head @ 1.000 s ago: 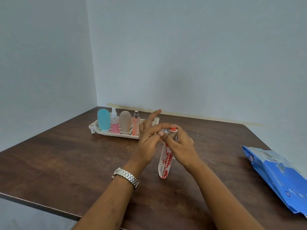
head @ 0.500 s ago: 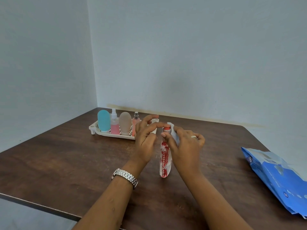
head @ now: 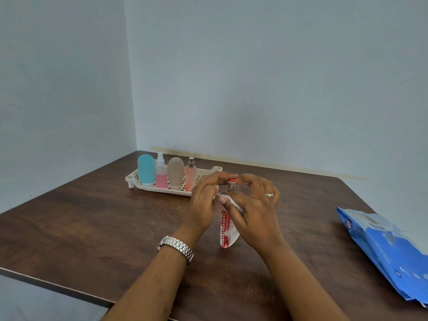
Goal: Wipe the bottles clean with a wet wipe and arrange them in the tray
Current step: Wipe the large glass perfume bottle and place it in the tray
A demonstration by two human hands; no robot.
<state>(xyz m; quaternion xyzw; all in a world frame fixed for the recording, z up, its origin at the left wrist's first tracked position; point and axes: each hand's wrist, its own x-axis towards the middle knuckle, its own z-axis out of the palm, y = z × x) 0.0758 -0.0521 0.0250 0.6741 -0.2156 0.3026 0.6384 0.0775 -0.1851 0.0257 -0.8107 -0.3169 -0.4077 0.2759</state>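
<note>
The brown wooden table (head: 92, 228) sits in a pale blue corner, and over its middle I have the red-and-white bottle (head: 228, 230) upright between both hands, its base on or just above the wood (I cannot tell which). My left hand (head: 203, 200) curls over the top, fingertips pinching at the red cap. My right hand (head: 254, 212) is curled round the neck from the other side, thumb pressing the wet wipe (head: 231, 201) against the shoulder. To wipe well, I judge the left should steady the cap while the right draws the wipe down and around the body, turning the bottle so no face is missed. Just beyond my left fingers the tray (head: 143, 187) holds four bottles (head: 176, 172) in a row, with free space at the end nearest my hands. The blue wipes pack (head: 382, 246) lies well off to the right of my right hand.
</note>
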